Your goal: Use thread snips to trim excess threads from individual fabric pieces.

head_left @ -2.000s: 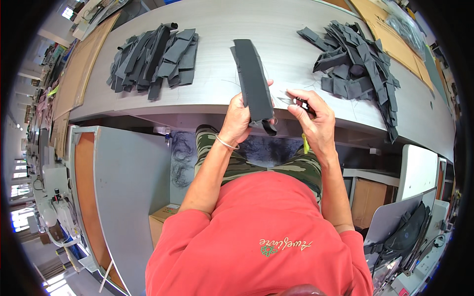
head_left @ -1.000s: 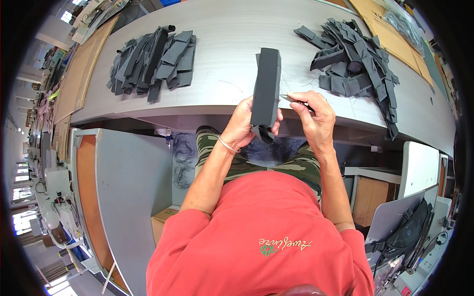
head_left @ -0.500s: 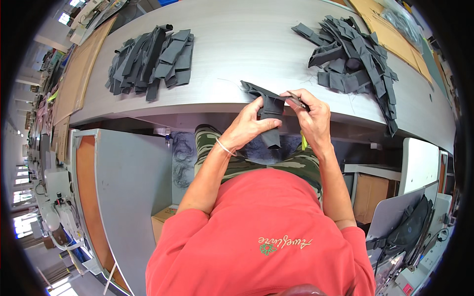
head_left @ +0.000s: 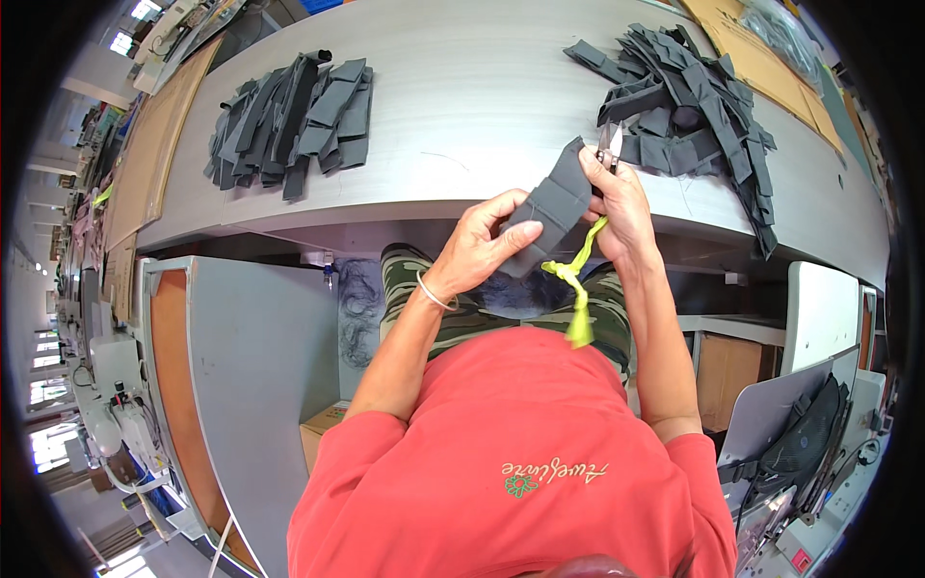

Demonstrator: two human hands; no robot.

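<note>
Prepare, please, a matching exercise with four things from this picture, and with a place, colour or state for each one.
Column one:
1. snips
2. cord
3. fabric strip
4. bracelet

Column two:
A. bright yellow-green
B. around the left wrist
C. dark grey, held in the left hand
D. in the right hand, blades pointing away from the person

Pairs: 1-D, 2-A, 3-C, 4-B

From my remote post I see a matt, folded dark grey cloth strip [head_left: 562, 196], small pointed snips [head_left: 609, 158] with shiny metal blades [head_left: 617, 139], a knotted yellow-green fabric ribbon [head_left: 570, 275] and a smooth, faintly glossy pale grey tabletop [head_left: 462, 87].
</note>
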